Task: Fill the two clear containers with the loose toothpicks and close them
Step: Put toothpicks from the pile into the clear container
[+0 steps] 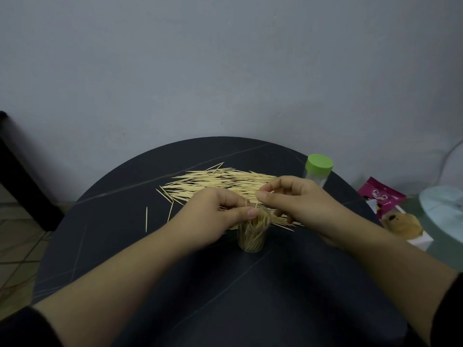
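Here the open container (253,234) stands upright near the middle of the desk (200,284), already well stocked with sticks that lean every way inside it. The left hand (220,216) is curled round its mouth, thumb on the near rim, steadying it. The right hand (295,201) hangs just above and to the right, thumb and forefinger pinching a toothpick (256,204) whose lower end points into the opening; whether it holds more than one I cannot tell.

Behind both hands the loose toothpicks (220,181) lie in a broad heap toward the far edge of the desk, and a stray toothpick (146,219) lies apart toward the left edge. The second container (317,179) stands at the far right edge with its green lid (320,162) on. Off the desk to the right lie a pink packet (380,196) and a plush toy (403,225).

The risks, as I judge them: the sticks inside already cross one another, so a new one may catch on them and jut above the rim, which would later block a lid. A push to force it down could tip the light container despite the left hand. The heap is still large, and a sleeve or wrist dragged through it could sweep sticks off the round edge.
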